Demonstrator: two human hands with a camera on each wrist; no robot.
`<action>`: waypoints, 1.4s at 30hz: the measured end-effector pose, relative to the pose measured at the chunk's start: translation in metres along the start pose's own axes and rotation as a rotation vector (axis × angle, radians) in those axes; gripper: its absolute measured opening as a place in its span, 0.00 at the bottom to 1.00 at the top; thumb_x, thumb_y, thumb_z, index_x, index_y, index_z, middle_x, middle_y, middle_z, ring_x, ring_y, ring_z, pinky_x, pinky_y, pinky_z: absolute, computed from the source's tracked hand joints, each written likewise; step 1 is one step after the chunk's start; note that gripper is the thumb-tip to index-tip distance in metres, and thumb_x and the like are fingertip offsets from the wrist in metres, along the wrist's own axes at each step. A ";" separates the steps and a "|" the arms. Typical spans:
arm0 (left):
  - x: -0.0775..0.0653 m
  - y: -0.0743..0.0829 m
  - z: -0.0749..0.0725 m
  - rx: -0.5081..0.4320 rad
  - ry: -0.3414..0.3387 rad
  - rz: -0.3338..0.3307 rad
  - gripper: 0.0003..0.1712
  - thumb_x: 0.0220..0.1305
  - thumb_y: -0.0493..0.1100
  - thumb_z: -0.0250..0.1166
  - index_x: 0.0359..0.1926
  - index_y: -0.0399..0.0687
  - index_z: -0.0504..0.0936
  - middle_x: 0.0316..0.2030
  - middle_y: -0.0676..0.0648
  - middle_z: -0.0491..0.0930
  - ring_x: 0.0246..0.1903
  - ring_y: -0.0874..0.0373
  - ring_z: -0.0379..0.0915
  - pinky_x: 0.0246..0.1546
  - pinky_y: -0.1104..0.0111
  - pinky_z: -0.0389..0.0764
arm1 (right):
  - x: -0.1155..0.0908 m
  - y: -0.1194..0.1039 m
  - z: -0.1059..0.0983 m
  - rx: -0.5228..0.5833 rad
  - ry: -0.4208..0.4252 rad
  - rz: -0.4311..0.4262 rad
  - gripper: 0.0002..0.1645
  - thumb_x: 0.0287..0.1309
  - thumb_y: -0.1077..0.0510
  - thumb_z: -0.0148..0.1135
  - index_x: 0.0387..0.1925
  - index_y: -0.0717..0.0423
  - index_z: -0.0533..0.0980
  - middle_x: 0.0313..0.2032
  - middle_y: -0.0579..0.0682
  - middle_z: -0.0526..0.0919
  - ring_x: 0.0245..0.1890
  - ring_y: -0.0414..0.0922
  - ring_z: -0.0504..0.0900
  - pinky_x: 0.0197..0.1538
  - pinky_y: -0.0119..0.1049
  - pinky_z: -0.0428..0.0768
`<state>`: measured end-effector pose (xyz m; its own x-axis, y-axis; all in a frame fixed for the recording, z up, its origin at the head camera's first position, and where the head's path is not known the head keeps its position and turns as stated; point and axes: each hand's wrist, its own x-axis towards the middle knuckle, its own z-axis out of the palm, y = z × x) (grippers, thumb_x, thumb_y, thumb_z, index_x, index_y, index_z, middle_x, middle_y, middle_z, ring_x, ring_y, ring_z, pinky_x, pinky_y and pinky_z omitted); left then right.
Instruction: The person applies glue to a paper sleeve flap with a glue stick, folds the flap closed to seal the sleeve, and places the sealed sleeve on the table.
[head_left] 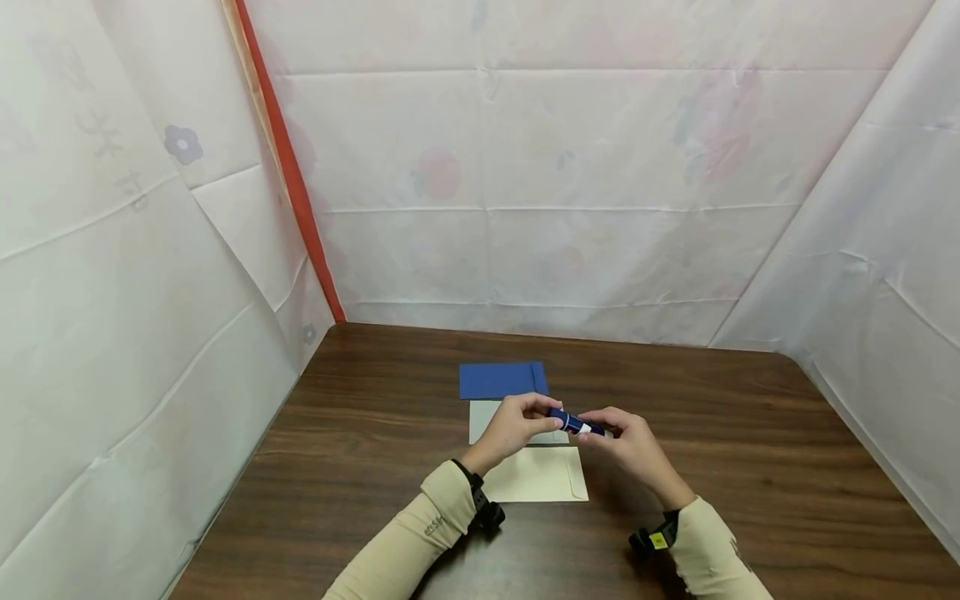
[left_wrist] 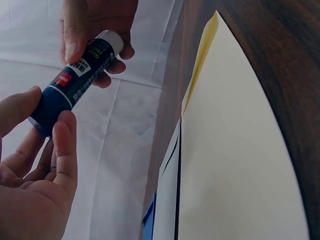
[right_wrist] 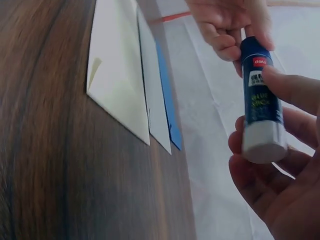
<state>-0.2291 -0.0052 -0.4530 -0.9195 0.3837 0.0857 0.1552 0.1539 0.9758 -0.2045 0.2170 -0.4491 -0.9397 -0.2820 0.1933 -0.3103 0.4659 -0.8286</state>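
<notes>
Between both hands, above the envelopes, is a dark blue glue stick [right_wrist: 262,97] with a white base and a red label patch. My left hand [head_left: 516,427] pinches its blue cap end between thumb and fingers. My right hand [head_left: 632,446] grips the body near the white end, thumb on the label side. The cap is on the tube. Beneath the hands lie a cream envelope [head_left: 536,475], a pale grey envelope [head_left: 480,421] partly hidden by the left hand, and a blue envelope [head_left: 495,381] farthest back.
The envelopes lie in a column on a dark brown wooden table [head_left: 360,467], flaps toward the right. White printed sheeting [head_left: 600,167] hangs behind and on both sides, with a red strip [head_left: 288,167] at the back left corner. Each wrist wears a black camera strap.
</notes>
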 end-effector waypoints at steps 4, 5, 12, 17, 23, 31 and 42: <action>0.000 -0.001 0.000 -0.002 -0.009 0.001 0.15 0.62 0.40 0.68 0.49 0.41 0.84 0.40 0.41 0.84 0.33 0.64 0.77 0.43 0.48 0.81 | 0.001 0.000 0.002 -0.097 0.022 -0.080 0.14 0.53 0.55 0.72 0.42 0.56 0.85 0.35 0.49 0.86 0.28 0.34 0.71 0.30 0.27 0.71; 0.000 -0.001 0.000 -0.002 -0.010 0.000 0.15 0.62 0.40 0.68 0.49 0.41 0.84 0.40 0.41 0.84 0.33 0.64 0.77 0.43 0.50 0.81 | 0.001 0.001 0.002 -0.110 0.023 -0.090 0.14 0.52 0.56 0.72 0.42 0.56 0.85 0.35 0.49 0.86 0.27 0.34 0.71 0.30 0.27 0.71; 0.000 -0.002 0.000 0.009 -0.013 0.003 0.16 0.61 0.40 0.68 0.50 0.39 0.83 0.42 0.40 0.84 0.32 0.65 0.76 0.38 0.63 0.82 | 0.002 0.002 0.001 -0.136 0.020 -0.163 0.12 0.53 0.60 0.71 0.41 0.56 0.85 0.34 0.50 0.86 0.27 0.32 0.72 0.29 0.27 0.72; 0.001 -0.002 -0.001 0.000 -0.007 0.007 0.16 0.62 0.40 0.68 0.49 0.39 0.83 0.43 0.40 0.84 0.33 0.66 0.77 0.40 0.55 0.82 | 0.003 0.005 -0.001 -0.162 0.043 -0.206 0.11 0.52 0.61 0.71 0.39 0.56 0.85 0.33 0.48 0.86 0.27 0.32 0.71 0.28 0.27 0.72; 0.001 -0.003 -0.002 0.007 0.011 0.005 0.13 0.62 0.40 0.68 0.47 0.41 0.84 0.43 0.40 0.85 0.32 0.66 0.77 0.40 0.55 0.82 | 0.001 0.008 -0.008 -0.186 0.056 -0.191 0.10 0.52 0.60 0.72 0.38 0.56 0.86 0.32 0.47 0.86 0.26 0.32 0.71 0.28 0.28 0.72; -0.007 0.010 -0.004 -0.023 0.034 -0.015 0.13 0.63 0.36 0.65 0.48 0.34 0.82 0.46 0.33 0.83 0.34 0.62 0.78 0.47 0.47 0.80 | 0.000 0.019 -0.020 -0.205 0.078 -0.068 0.11 0.54 0.58 0.71 0.40 0.56 0.85 0.33 0.49 0.85 0.25 0.34 0.70 0.25 0.29 0.72; -0.003 -0.004 -0.009 -0.036 0.074 -0.021 0.14 0.64 0.38 0.66 0.48 0.34 0.82 0.42 0.37 0.84 0.34 0.60 0.79 0.45 0.46 0.80 | 0.000 0.039 -0.035 -0.295 0.067 0.053 0.15 0.55 0.55 0.70 0.43 0.57 0.85 0.30 0.48 0.82 0.24 0.35 0.71 0.26 0.28 0.72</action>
<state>-0.2299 -0.0154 -0.4557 -0.9468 0.3121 0.0788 0.1239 0.1272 0.9841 -0.2214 0.2646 -0.4626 -0.9602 -0.1991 0.1959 -0.2793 0.7046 -0.6524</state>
